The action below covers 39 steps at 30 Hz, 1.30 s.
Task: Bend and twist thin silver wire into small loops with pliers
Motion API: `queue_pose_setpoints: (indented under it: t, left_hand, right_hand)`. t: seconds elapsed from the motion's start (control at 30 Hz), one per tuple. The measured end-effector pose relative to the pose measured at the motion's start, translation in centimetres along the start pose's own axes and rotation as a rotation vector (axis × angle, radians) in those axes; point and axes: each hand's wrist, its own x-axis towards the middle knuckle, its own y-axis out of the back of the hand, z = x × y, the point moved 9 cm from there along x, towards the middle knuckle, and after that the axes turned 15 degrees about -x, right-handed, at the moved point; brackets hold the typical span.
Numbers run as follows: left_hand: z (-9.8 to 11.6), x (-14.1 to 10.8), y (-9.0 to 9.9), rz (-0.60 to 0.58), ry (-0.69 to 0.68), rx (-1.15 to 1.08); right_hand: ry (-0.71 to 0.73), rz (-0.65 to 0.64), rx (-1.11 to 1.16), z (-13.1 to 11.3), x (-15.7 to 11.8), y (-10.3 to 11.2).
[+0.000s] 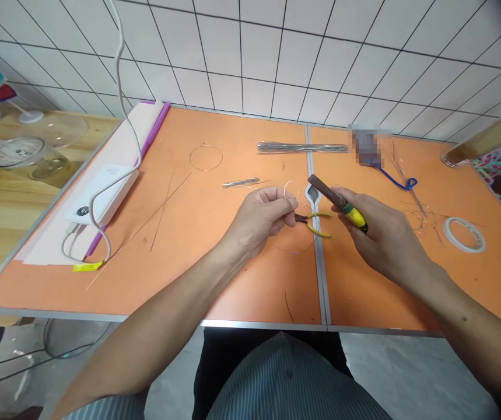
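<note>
My left hand (272, 213) is closed in a pinch on a thin wire (288, 185), whose curved end rises above the fingertips. My right hand (372, 227) grips a flat-bladed tool (326, 189) with a dark, worn metal blade and a yellow and green handle. Its blade points up and left, apart from the wire. Small pliers (315, 221) with yellow handles lie on the table between my hands, their jaws close by my left fingers. A large, faint wire ring shows on the table under my left hand.
Behind my hands lie a long wire bundle (298, 147) and a shorter one (241, 182). A wire ring (206, 157) and crossed wires lie left, beside a white power bank (101, 198) with a cable. To the right are a tape roll (464, 235) and wire scraps (425, 216).
</note>
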Motion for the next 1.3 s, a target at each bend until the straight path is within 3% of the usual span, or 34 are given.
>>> queue_pose_setpoints:
  t: [0.17,0.37,0.47,0.7,0.87,1.0,1.13,1.3]
  left_hand:
    - [0.4,0.1,0.3,0.036,0.013,-0.005]
    - [4.4,0.2,2.2,0.169,-0.201,-0.005]
    - [4.1,0.5,2.5,0.162,-0.173,0.01]
    - [2.6,1.0,2.7,0.148,-0.131,0.05]
    - [2.6,1.1,2.9,0.172,-0.115,0.058]
    - [2.4,1.4,2.9,0.147,-0.105,0.062]
    - [2.5,1.6,3.2,0.162,-0.107,0.068]
    - [2.4,1.8,3.5,0.164,-0.101,0.064]
  right_hand:
    - [0.031,-0.048,-0.12,1.1,-1.3,-0.8]
    - [0.014,-0.236,-0.208,1.3,-4.7,-2.6]
    - [0.117,-0.374,-0.207,-0.3,-6.6,-4.8]
    - [0.217,-0.371,-0.24,-2.0,-7.3,-7.3]
    - [0.267,-0.345,-0.199,-2.2,-6.0,-6.5]
    - [0.171,-0.174,-0.288,-1.4,-1.9,-5.3]
    - [0.209,-0.242,-0.402,-1.9,0.8,-7.7]
    - [0.206,-0.261,-0.548,-2.1,1.2,-9.0]
